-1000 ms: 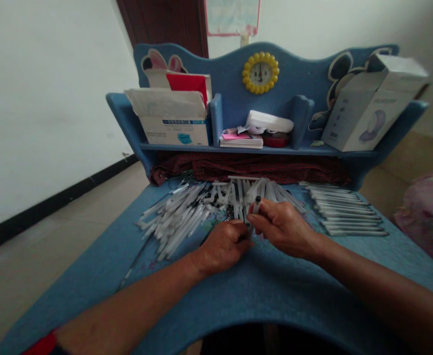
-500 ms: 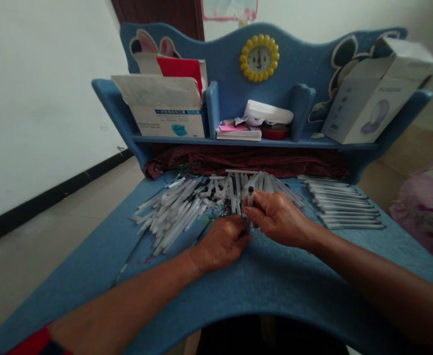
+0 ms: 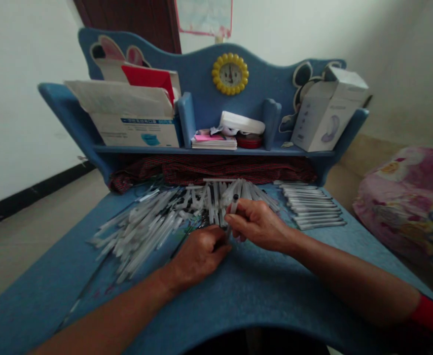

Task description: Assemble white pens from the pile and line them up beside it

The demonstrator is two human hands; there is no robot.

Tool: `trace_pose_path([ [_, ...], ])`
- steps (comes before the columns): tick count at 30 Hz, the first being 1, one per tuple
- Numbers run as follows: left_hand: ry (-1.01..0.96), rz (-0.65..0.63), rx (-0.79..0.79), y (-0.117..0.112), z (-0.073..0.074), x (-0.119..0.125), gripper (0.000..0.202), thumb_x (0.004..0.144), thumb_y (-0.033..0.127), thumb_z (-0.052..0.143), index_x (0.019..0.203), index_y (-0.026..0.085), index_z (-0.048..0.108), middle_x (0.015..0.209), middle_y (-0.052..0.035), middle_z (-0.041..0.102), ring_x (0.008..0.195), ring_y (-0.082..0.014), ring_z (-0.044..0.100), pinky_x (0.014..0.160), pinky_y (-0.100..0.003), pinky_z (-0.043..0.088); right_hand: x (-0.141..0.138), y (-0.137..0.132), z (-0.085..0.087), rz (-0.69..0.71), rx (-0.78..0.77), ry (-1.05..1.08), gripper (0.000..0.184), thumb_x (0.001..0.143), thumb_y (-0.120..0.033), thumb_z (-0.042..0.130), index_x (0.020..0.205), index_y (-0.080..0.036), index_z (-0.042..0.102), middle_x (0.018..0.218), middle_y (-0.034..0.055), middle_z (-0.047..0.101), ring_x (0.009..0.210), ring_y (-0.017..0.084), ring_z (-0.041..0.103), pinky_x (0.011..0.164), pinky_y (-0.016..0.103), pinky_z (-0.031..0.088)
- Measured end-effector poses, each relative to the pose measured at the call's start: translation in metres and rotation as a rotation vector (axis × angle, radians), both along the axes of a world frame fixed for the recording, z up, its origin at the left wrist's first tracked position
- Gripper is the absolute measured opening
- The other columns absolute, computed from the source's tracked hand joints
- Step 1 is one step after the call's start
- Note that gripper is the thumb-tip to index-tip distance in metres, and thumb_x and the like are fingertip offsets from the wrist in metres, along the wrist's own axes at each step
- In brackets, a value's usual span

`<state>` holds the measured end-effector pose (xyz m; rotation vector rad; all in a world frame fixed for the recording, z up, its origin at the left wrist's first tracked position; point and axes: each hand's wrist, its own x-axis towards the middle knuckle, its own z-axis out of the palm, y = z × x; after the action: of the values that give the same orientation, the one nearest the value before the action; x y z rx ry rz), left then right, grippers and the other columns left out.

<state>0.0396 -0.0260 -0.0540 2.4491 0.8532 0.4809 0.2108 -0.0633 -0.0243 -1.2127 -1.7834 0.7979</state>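
Note:
My right hand [image 3: 261, 224] pinches a clear pen [image 3: 234, 206] with a black top end, held nearly upright over the front of the blue table [image 3: 253, 291]. My left hand [image 3: 199, 251] is closed at the pen's lower end; its fingertips are partly hidden, but they seem to grip that end. Left of the hands is a loose pile of translucent pen barrels [image 3: 138, 241]. More clear tubes [image 3: 240, 190] and small dark parts lie just behind the hands. To the right, several pens [image 3: 314, 209] lie side by side in a neat row.
At the table's back, a blue shelf [image 3: 198, 64] carries an open mask box [image 3: 135, 130], a stack of papers [image 3: 214, 143], a red tin [image 3: 249, 142] and a white box [image 3: 323, 118]. Checked cloth [image 3: 209, 168] is tucked beneath. Pink bedding [image 3: 397, 202] is at right.
The view has swung to the right, so everything sits further left. Both hands stay together at the pen, which now leans slightly more.

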Motion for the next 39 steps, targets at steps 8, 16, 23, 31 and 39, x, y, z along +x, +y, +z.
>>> trace_pose_path([
  [8, -0.035, 0.156, -0.106, 0.004, 0.007, -0.001, 0.018, 0.077, 0.035, 0.052, 0.071, 0.018, 0.058, 0.064, 0.0016, 0.059, 0.061, -0.0136, 0.055, 0.057, -0.025, 0.040, 0.007, 0.007, 0.011, 0.000, -0.236, 0.295, 0.009, 0.084, -0.025, 0.051, 0.082, -0.017, 0.050, 0.050, -0.0059, 0.056, 0.036, 0.006, 0.050, 0.036, 0.015, 0.037],
  [16, -0.009, 0.138, -0.033, 0.003, 0.012, -0.002, 0.020, 0.077, 0.035, 0.051, 0.067, 0.019, 0.058, 0.064, 0.0007, 0.061, 0.062, -0.0146, 0.057, 0.058, -0.025, 0.042, 0.013, 0.012, 0.010, -0.176, -0.070, 0.069, 0.026, 0.082, -0.031, 0.055, 0.102, -0.016, 0.050, 0.058, -0.0045, 0.058, 0.045, 0.009, 0.052, 0.043, 0.019, 0.038],
  [23, 0.028, 0.146, 0.057, 0.008, 0.009, -0.004, 0.018, 0.078, 0.032, 0.050, 0.067, 0.019, 0.058, 0.067, -0.0009, 0.063, 0.063, -0.0156, 0.059, 0.059, -0.025, 0.042, 0.015, -0.004, 0.016, -0.175, 0.520, -0.905, 0.027, 0.089, -0.019, 0.043, 0.114, -0.017, 0.052, 0.077, 0.0041, 0.065, 0.068, 0.016, 0.059, 0.058, 0.027, 0.038],
  [31, 0.007, 0.056, 0.141, 0.012, 0.006, -0.006, 0.027, 0.082, 0.036, 0.049, 0.062, 0.019, 0.057, 0.062, 0.0004, 0.058, 0.059, -0.0132, 0.056, 0.058, -0.023, 0.041, 0.000, -0.016, 0.019, -0.007, 0.477, -1.185, 0.023, 0.088, -0.010, 0.037, 0.091, -0.016, 0.059, 0.077, 0.0086, 0.068, 0.064, 0.021, 0.061, 0.052, 0.030, 0.039],
  [39, -0.101, 0.120, 0.179, 0.016, 0.023, -0.016, 0.029, 0.084, 0.042, 0.050, 0.072, 0.020, 0.064, 0.069, -0.0004, 0.063, 0.063, -0.0142, 0.059, 0.061, -0.024, 0.043, 0.090, 0.012, 0.050, -0.437, -0.130, -1.311, 0.028, 0.084, -0.014, 0.044, 0.102, -0.018, 0.065, 0.095, 0.0151, 0.069, 0.091, 0.026, 0.066, 0.072, 0.032, 0.048],
])
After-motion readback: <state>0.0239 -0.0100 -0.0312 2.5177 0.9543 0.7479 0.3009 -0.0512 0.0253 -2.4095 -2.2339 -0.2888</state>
